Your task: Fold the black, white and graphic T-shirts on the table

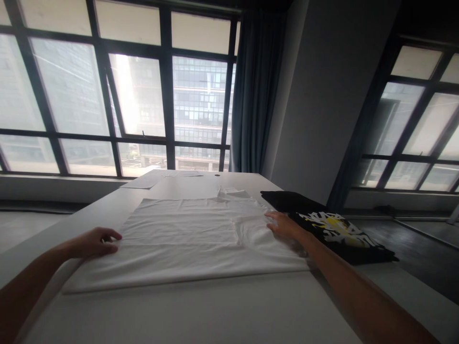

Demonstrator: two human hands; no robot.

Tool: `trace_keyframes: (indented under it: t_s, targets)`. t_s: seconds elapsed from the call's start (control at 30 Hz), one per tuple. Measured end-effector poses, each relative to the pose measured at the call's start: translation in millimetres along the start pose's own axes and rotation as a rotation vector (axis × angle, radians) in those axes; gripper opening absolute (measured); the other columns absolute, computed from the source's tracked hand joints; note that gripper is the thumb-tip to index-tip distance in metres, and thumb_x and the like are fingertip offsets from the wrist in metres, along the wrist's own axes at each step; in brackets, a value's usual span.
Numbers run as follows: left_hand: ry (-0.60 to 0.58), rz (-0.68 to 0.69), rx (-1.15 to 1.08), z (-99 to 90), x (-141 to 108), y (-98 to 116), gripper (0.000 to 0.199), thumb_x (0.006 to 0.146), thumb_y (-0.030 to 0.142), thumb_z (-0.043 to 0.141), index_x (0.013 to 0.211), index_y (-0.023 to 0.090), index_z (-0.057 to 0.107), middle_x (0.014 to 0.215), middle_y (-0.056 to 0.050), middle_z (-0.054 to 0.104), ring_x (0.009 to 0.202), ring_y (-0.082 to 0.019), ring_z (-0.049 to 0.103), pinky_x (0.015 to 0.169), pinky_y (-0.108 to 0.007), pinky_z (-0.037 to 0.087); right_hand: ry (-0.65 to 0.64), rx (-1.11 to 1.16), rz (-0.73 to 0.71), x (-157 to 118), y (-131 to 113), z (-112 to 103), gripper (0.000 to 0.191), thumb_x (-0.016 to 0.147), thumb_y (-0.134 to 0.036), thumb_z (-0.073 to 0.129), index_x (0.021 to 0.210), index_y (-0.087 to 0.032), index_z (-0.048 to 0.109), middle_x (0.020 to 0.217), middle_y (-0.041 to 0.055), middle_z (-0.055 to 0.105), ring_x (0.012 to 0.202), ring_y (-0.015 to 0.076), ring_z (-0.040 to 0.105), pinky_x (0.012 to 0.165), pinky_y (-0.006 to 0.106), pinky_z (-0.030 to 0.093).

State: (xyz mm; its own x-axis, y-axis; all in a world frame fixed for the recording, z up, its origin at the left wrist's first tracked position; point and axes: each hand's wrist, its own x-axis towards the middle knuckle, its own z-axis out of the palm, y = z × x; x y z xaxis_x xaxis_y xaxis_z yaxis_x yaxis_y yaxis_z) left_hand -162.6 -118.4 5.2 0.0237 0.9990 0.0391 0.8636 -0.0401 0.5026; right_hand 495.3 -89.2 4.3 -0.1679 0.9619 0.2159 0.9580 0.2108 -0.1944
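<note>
A white cloth garment (179, 239) lies spread flat on the white table (201, 310), its near edge folded straight and its surface lightly wrinkled. At its left edge is my left hand (95, 242), thumb and fingers apart, with the fingertips at the fabric. My right hand (283, 224) rests over the garment's right part, fingers spread and touching the cloth. Neither hand has visibly gripped the fabric. A small raised bit of white material (233, 192) sits at the garment's far edge.
To the right, a folded black garment (297, 203) with a white and yellow print lies at the table's edge, beside my right forearm. Sheets of paper (143, 180) lie on the far left part of the table. Windows, a curtain (253, 95) and a pillar stand beyond.
</note>
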Motion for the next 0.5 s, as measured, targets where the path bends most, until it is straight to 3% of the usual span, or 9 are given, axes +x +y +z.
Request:
trace_keyframes:
  t_s: [0.1, 0.27, 0.43, 0.5]
  targets:
    - [-0.189, 0.029, -0.072, 2.6, -1, -7, 0.055, 0.059, 0.061, 0.068, 0.087, 0.013, 0.073, 0.071, -0.004, 0.067, 0.066, -0.019, 0.056, 0.062, -0.027, 0.044, -0.050, -0.038, -0.001, 20, -9, 12, 0.055, 0.081, -0.022, 0.063, 0.135, -0.015, 0.057, 0.135, 0.0154, 0.059, 0.126, 0.0283, 0.053, 0.107, 0.037, 0.040]
    - [-0.193, 0.109, -0.189, -3.5, -7, -8, 0.048, 0.065, 0.064, 0.066, 0.072, 0.016, 0.065, 0.064, 0.001, 0.058, 0.063, -0.015, 0.047, 0.060, -0.025, 0.038, -0.113, -0.095, 0.024, 42, -17, 14, 0.020, 0.080, -0.022, 0.064, 0.098, -0.017, 0.074, 0.103, 0.0103, 0.071, 0.097, 0.0218, 0.063, 0.087, 0.029, 0.047]
    - [-0.254, 0.103, -0.265, -11.1, -14, 3, 0.046, 0.068, 0.062, 0.067, 0.075, 0.017, 0.061, 0.068, 0.001, 0.057, 0.066, -0.015, 0.047, 0.061, -0.025, 0.039, -0.189, -0.117, -0.003, 54, -18, 9, 0.010, 0.077, -0.018, 0.066, 0.084, -0.016, 0.073, 0.105, 0.0105, 0.069, 0.094, 0.0205, 0.063, 0.081, 0.025, 0.046]
    - [-0.201, 0.087, -0.215, -12.2, -16, 9, 0.048, 0.064, 0.064, 0.068, 0.073, 0.017, 0.061, 0.067, 0.001, 0.057, 0.065, -0.015, 0.048, 0.060, -0.025, 0.040, -0.194, -0.094, 0.005, 58, -19, 9, 0.012, 0.075, -0.018, 0.068, 0.086, -0.017, 0.072, 0.107, 0.0097, 0.068, 0.097, 0.0205, 0.063, 0.083, 0.025, 0.045]
